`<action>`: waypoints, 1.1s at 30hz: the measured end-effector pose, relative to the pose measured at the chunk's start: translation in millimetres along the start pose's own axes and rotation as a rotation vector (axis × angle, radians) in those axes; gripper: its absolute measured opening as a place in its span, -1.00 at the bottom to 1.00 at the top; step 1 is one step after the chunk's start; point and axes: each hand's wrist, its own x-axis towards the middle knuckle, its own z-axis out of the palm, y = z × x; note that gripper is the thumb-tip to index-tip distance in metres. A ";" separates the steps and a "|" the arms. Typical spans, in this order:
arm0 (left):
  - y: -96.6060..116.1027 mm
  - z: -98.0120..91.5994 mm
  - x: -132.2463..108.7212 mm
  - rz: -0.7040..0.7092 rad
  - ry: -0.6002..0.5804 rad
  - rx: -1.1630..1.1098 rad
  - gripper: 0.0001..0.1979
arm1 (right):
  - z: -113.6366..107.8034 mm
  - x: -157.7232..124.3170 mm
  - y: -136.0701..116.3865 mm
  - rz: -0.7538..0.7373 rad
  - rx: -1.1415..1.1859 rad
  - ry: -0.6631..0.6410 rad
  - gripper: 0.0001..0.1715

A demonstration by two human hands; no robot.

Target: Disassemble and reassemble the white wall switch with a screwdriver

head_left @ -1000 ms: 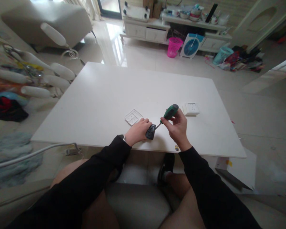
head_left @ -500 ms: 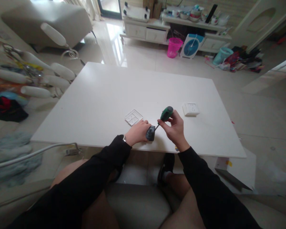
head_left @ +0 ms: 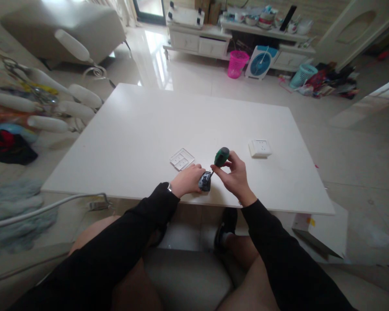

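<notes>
My left hand point(head_left: 188, 179) grips a small dark socket module point(head_left: 205, 181) near the front edge of the white table point(head_left: 142, 129); its dark inner side faces up. In my right hand point(head_left: 235, 175) is a screwdriver point(head_left: 221, 157) with a green and black handle. It tilts, and its shaft reaches down to the module's right side; whether the tip sits on a screw is too small to tell. Just beyond my left hand lies a flat white socket faceplate point(head_left: 182, 159) with a clear border. To the right of my right hand stands a white boxed wall socket point(head_left: 259, 148).
A white floor lamp or chandelier with long shades point(head_left: 74, 103) crowds the table's left side. Past the table are a pink basket point(head_left: 237, 65), a blue and white fan point(head_left: 261, 62) and a low cabinet point(head_left: 197, 45). A white box point(head_left: 324, 233) stands below the table's right corner.
My right hand and the screwdriver have shifted slightly left, and the handle has tipped more upright. My left hand keeps its hold on the module.
</notes>
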 end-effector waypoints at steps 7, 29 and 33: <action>-0.4 1.1 0.6 0.001 -0.001 0.000 -0.56 | 2.9 -1.1 -2.1 -0.035 -0.045 -0.048 -0.74; -2.9 -16.1 2.1 0.016 -0.040 -0.255 -0.30 | 6.7 0.6 -2.5 -0.030 -0.104 -0.061 -0.48; 4.6 -37.9 3.9 0.039 0.073 -0.626 -0.52 | 6.7 -0.6 -3.1 -0.022 -0.156 -0.069 -0.43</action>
